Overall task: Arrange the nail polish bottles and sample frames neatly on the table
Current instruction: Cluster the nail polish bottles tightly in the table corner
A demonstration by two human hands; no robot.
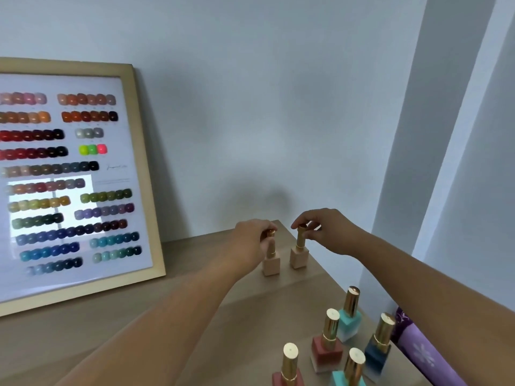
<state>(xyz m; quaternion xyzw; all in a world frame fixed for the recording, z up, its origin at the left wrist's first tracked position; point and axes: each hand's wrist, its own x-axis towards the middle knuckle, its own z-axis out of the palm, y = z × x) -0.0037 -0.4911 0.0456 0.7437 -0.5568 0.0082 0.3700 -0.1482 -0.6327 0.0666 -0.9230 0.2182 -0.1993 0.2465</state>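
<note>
Both our hands pinch gold caps: left hand [255, 232] on one beige bottle [271, 263], right hand [324, 228] on another beige bottle [299, 256], upright near the table's [195, 274] far corner; fingers hide the cap tops, both arms outstretched.

Nothing is readable: the sample frame [122, 140], well left of the fingers [269, 227], bears a scrawl [117, 167] and small print [111, 181], both blurred.

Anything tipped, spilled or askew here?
Nothing spilled or tipped. The left hand holds the left beige bottle by its cap, right hand the right beige bottle; both upright. Five coloured bottles stand loosely clustered; the frame leans on the wall.
</note>
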